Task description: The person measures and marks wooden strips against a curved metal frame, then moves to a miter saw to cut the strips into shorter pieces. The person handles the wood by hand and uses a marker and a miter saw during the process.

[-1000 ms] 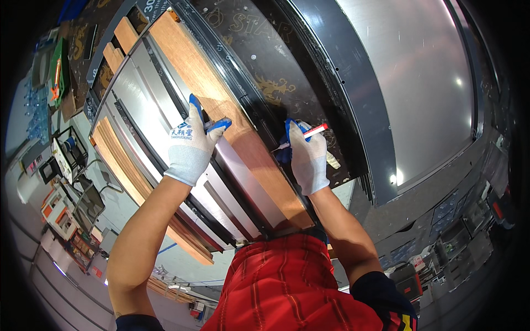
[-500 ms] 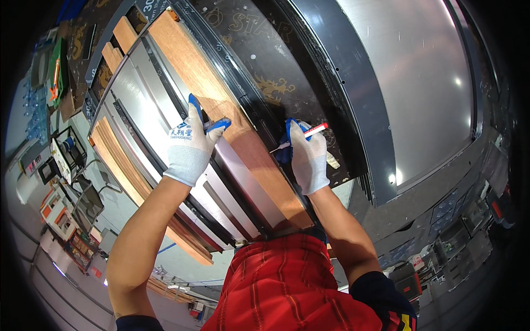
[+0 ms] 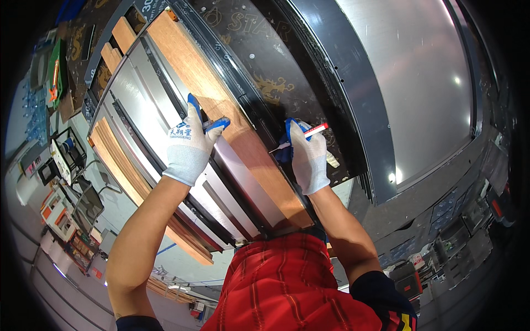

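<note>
Right hand unmoved, red-white marker partly hidden by fingers

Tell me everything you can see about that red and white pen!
The pen is slim and straight, with a white body, red marks along its side and a red back end. It looks like plastic. The gloved right grip holds it, hiding its middle. It slants across the picture, red end toward the upper right, thin tip toward the lower left. The tip is by the edge of the wood board; whether they touch, I can't tell.
</note>
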